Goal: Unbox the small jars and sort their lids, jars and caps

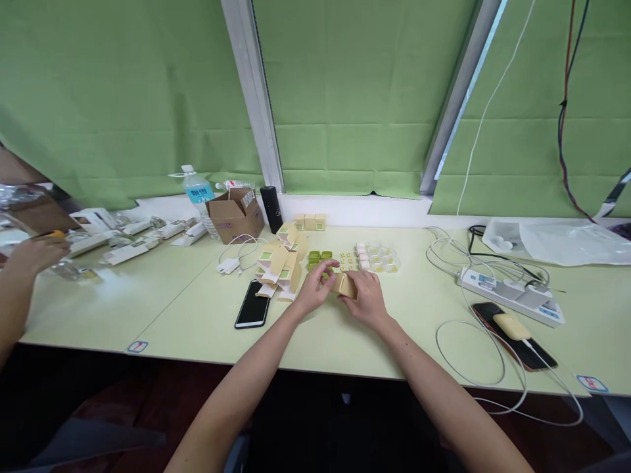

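A small tan cardboard box [348,286] is held above the table in my right hand [369,299], the thumb on its near side and the fingers over its top. My left hand [315,289] is at the box's left end, its fingers curved and apart from the thumb; whether it touches the box I cannot tell. Just behind my hands sit green square containers [320,256], several small yellowish pieces [346,258], pink-white pieces [363,256] and clear round-lidded containers [383,257]. A pile of open tan boxes with green labels [282,266] lies to the left.
A phone [253,305] lies beside the pile, near a white charger [228,265]. Behind stand a brown carton [235,217], water bottle [198,194] and black cylinder [271,209]. Right: power strip [510,295], cables, second phone [535,355]. Another person's hand [37,253] works far left.
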The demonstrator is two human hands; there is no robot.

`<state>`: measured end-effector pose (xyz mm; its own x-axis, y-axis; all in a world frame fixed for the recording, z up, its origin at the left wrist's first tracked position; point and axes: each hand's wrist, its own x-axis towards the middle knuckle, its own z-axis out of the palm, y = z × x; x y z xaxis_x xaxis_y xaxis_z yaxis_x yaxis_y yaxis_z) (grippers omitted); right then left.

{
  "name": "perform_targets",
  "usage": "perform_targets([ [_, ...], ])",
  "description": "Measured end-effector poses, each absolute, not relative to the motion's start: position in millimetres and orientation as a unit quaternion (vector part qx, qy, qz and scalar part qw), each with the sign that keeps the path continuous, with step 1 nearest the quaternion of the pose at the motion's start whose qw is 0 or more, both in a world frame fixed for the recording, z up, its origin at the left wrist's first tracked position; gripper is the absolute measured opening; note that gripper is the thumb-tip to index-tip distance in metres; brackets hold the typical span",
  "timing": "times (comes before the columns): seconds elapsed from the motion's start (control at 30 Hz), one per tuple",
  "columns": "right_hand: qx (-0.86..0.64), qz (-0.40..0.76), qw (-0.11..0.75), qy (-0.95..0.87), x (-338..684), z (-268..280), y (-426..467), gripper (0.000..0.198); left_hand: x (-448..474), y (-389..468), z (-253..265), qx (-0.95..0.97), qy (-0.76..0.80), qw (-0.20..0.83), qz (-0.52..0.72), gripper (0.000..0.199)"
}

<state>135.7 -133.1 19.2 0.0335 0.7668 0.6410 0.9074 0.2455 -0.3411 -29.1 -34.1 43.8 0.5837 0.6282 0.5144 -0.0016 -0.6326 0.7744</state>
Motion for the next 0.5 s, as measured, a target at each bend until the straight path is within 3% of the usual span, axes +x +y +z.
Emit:
perform_targets([
  [0.17,-0.626,-0.120,0.414,-0.650,130.4,9.9,-129.3,0.044,-30.1,-46.9,28.3,0.829,0.218,0.376,0.353,0.065],
  [0.37,-0.596,-0.076,0.425,-0.677,133.4,13.1,-135.5,0.049,-30.9,-42.0,23.7,0.823,0.173,0.412,0.351,0.063],
  [0.5,-0.582,-0.063,0.458,-0.668,140.3,21.9,-142.7,0.037,-37.7,-33.0,27.0,0.841,0.123,0.412,0.328,0.064],
])
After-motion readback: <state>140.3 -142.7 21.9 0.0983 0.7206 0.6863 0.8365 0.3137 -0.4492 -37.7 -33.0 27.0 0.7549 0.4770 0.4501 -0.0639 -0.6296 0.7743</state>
